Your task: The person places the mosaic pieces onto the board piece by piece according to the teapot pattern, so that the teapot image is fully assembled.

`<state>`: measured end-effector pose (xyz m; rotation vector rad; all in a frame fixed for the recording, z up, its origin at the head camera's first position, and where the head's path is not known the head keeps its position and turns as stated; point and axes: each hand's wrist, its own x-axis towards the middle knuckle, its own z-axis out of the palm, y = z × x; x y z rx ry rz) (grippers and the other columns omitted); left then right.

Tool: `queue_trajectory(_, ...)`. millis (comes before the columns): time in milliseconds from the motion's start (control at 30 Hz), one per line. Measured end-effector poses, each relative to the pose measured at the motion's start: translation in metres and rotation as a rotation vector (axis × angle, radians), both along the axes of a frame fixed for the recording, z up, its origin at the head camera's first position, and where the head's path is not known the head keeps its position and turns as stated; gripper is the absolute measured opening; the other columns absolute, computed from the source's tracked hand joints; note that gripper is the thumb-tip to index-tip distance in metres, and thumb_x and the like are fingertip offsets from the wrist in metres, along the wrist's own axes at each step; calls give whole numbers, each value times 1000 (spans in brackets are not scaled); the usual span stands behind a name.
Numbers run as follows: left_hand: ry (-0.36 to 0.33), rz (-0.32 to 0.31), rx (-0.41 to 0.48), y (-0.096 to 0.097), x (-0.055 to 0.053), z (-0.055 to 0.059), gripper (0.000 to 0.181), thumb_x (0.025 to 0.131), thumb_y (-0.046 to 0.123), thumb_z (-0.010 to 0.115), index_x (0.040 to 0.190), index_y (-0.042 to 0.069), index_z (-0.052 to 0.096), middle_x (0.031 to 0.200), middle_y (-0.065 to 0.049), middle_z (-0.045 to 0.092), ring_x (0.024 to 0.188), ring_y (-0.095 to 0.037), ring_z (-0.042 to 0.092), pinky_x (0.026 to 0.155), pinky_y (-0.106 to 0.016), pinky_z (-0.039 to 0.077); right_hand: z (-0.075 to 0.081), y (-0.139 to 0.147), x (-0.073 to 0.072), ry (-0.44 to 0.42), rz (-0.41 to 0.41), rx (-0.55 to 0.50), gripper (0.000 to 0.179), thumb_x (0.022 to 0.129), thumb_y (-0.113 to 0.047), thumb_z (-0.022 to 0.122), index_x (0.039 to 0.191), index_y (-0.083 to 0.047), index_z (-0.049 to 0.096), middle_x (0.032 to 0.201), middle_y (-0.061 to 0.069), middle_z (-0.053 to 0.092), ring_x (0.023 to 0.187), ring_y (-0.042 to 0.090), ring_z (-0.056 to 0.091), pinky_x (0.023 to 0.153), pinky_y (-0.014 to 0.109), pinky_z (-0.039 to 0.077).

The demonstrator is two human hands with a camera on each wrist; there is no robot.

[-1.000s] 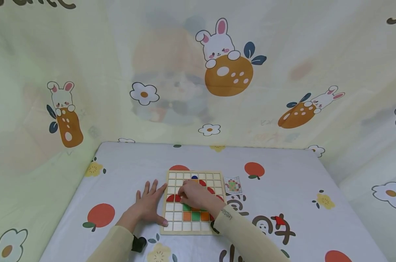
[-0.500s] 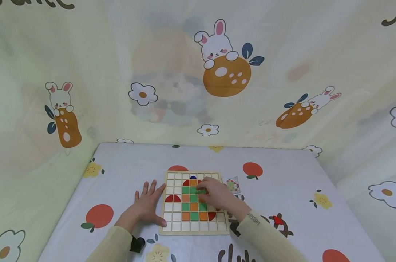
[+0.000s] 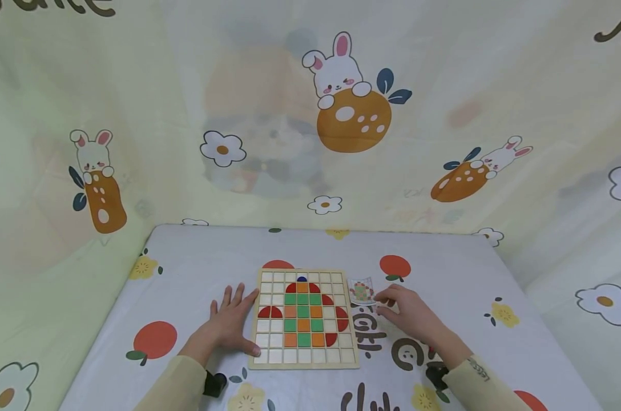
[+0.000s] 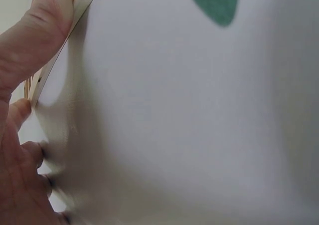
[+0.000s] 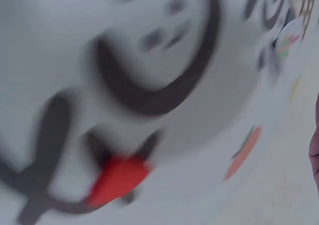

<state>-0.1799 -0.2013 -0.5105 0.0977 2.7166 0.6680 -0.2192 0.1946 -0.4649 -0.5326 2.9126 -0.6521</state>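
A square wooden grid board [image 3: 304, 366] lies on the cloth, its cells filled with white, green, orange and red tiles. One blue piece [image 3: 302, 279] sits in the top row, and a pair of red quarter-round tiles [image 3: 270, 312] is at the left. My left hand [image 3: 229, 326] rests with spread fingers on the cloth, thumb and index finger touching the board's left edge. In the left wrist view the thumb [image 4: 37, 33] lies along that edge. My right hand [image 3: 410, 314] hovers right of the board, its slightly bent fingertips close to a small printed pattern card [image 3: 362, 291].
A white cloth [image 3: 444, 268] printed with fruit, flowers and lettering covers the table. Behind it and at the sides hangs a pale curtain [image 3: 269, 228] with rabbit prints. A black strap piece [image 3: 215, 384] is at the left wrist, another [image 3: 436, 375] at the right.
My right hand has moved right, from over the board's middle to beside the card, uncovering the green, orange and red tiles. The left hand stays at the board's edge.
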Motion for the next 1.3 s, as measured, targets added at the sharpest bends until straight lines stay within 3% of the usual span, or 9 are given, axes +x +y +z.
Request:
queue_trajectory(100,-1,1,-4,0,1,0,128,59,47,97,162,16,28,171,-23,11,157,-51,-1,119,-78,4,-5,23,7,-6,-26,3,22,89,-8,77,111,-6,75,101,2,70,89,15,61,79,39,57)
queue_trajectory(433,-4,1,4,1,1,4,129,58,46,98,162,16,28,171,-24,10,156,-52,-1,118,-78,3,-24,86,30,-139,-186,16,22,92,-9,74,114,-6,74,99,0,67,85,13,57,64,21,48)
queue_trajectory(633,-6,-1,0,2,1,7,129,59,47,97,162,15,28,171,-25,10,156,-52,-1,118,-78,3,-34,113,45,-183,-142,-33,27,87,-13,80,114,-10,74,99,-1,65,79,5,53,65,20,47)
queue_trajectory(1000,-9,7,-4,2,2,5,128,58,46,97,162,15,29,171,-25,11,156,-52,0,118,-78,4,-44,118,48,-218,-150,-37,35,87,-6,78,122,-11,74,103,1,66,78,8,53,65,19,47)
queue_trajectory(1300,-7,8,-7,2,2,4,128,59,45,97,162,15,28,171,-24,11,157,-51,-1,119,-78,4,-45,113,47,-223,-162,-20,24,85,-7,80,108,-7,73,92,-1,61,73,6,54,63,19,49)
